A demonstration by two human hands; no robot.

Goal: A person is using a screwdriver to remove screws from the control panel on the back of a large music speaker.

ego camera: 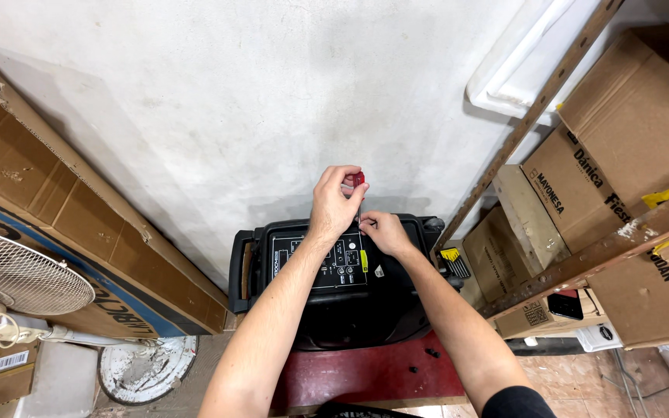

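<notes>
A black portable speaker (365, 310) lies on a dark red stool top (358, 375) against a white wall, its control panel (320, 262) facing up. My left hand (334, 203) is closed around the red handle of a screwdriver (358, 179) held upright over the panel's top right corner. My right hand (385, 232) rests on the speaker beside it, fingertips pinching the screwdriver's shaft near the tip.
A big cardboard sheet (56, 209) leans at left beside a white fan (17, 275) and its round base (147, 370). Cardboard boxes (621, 155) fill wooden shelves at right. Small black screws (430, 353) lie on the stool. A yellow-handled tool set (454, 262) sits beside the speaker.
</notes>
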